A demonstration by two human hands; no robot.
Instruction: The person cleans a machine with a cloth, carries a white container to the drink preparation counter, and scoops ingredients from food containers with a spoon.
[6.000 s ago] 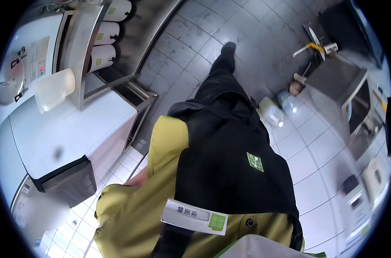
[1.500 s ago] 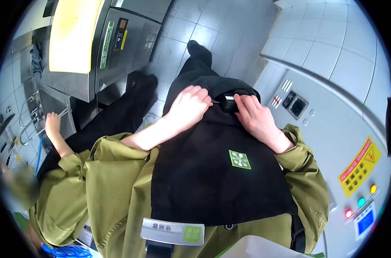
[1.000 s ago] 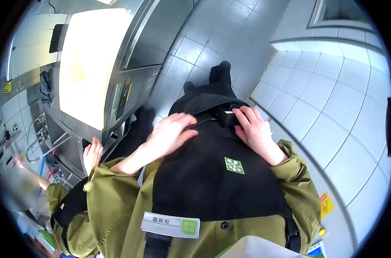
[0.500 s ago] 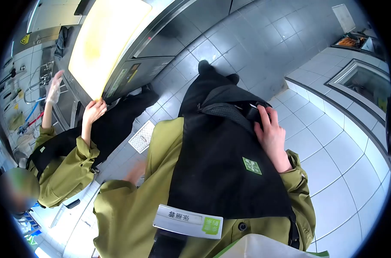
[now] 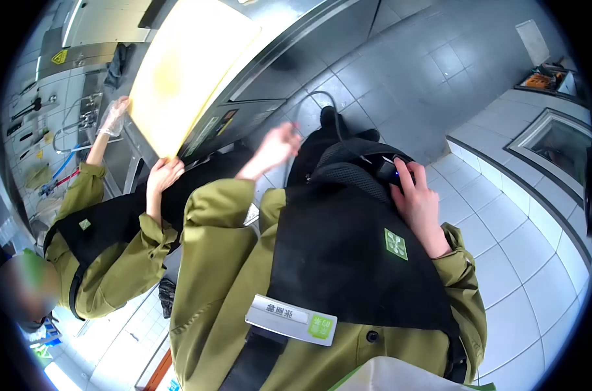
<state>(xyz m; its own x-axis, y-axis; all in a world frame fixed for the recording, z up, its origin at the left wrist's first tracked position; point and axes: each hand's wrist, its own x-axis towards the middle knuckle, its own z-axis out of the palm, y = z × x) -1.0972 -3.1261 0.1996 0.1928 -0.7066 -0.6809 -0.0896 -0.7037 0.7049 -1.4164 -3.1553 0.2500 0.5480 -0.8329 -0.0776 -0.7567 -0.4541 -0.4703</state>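
My left hand, blurred by motion, is raised in front of the black apron with its fingers curled. A thin dark cable loops up from the waist bag and comes down at those fingers, which seem closed on it. At the right of my waist, my right hand grips a small black device with a lit blue light. It sits at the mouth of an open black mesh-lined waist bag. Part of the device is hidden by the fingers and the bag.
At left, a co-worker in the same green shirt holds the edge of a bright yellow sheet over a steel counter. One of their hands wears a clear glove. A white-tiled ledge runs along the right.
My left hand has come up from my left side to near the waist bag, and the cable loop now shows. A blue light appears on the device. The co-worker's gloved hand now touches the yellow sheet.
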